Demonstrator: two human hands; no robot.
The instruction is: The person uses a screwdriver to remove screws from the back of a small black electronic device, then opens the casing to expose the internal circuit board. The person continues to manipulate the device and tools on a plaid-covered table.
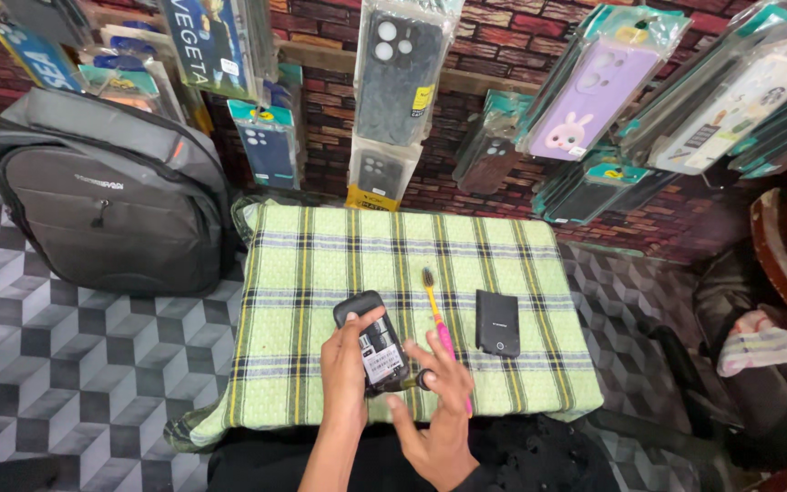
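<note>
The left hand [346,364] grips a small black phone [373,344] near the checked cloth's [321,255] front edge, long axis pointing away; the right hand [444,401], fingers spread, hovers just beside it

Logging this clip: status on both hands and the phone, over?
Left hand grips opened black phone. Right hand open, over toothbrush. Back cover lies apart on checked cloth. Nothing obstructing.

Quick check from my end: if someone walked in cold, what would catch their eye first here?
Likely the green checked cloth mid-frame, where the left hand holds a small opened phone and the right hand hovers beside it. A toothbrush and black back cover lie right; phone cases hang above.
</note>
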